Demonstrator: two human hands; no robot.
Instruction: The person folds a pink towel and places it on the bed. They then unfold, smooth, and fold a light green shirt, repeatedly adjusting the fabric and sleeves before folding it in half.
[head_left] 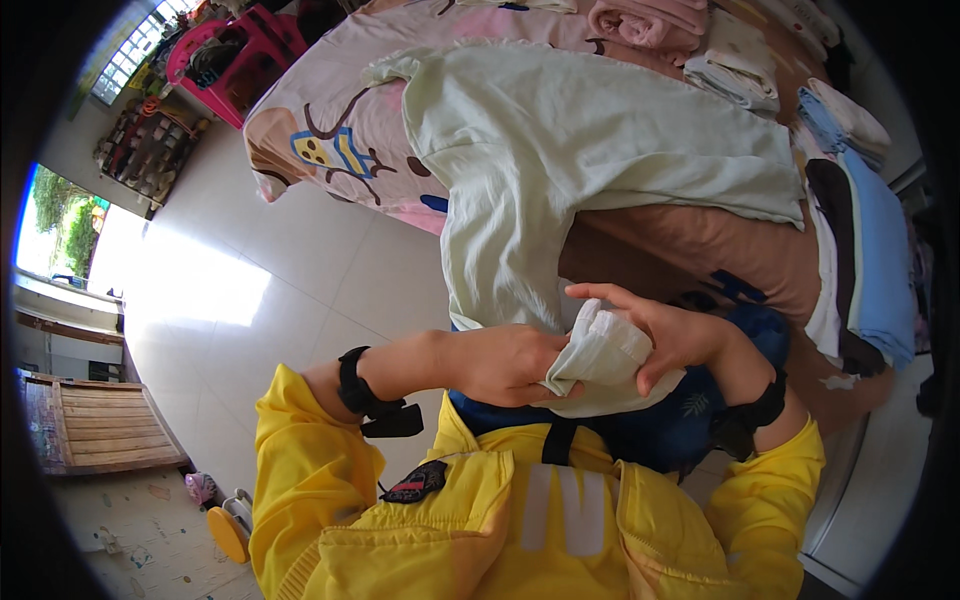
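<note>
Pale green trousers (pixel 490 150) lie spread over the near side of the bed, one leg stretching right and the other hanging toward me. In front of my chest is a bunched cuff (pixel 608 345) of the same pale green cloth, its whitish inner side showing; my forearm hides where it joins the leg. My left hand (pixel 515 365) pinches the left edge of this cuff. Around its right side curves my right hand (pixel 680 340), thumb below and index finger stretched out above; its other fingers are partly hidden by the cloth.
Folded clothes (pixel 875 250) are stacked along the bed's right edge, with a rolled pink towel (pixel 650 22) at the back. A patterned sheet (pixel 330 150) covers the bed. Left of it are a tiled floor (pixel 300 270), a pink plastic chair (pixel 225 70) and a rack (pixel 150 150).
</note>
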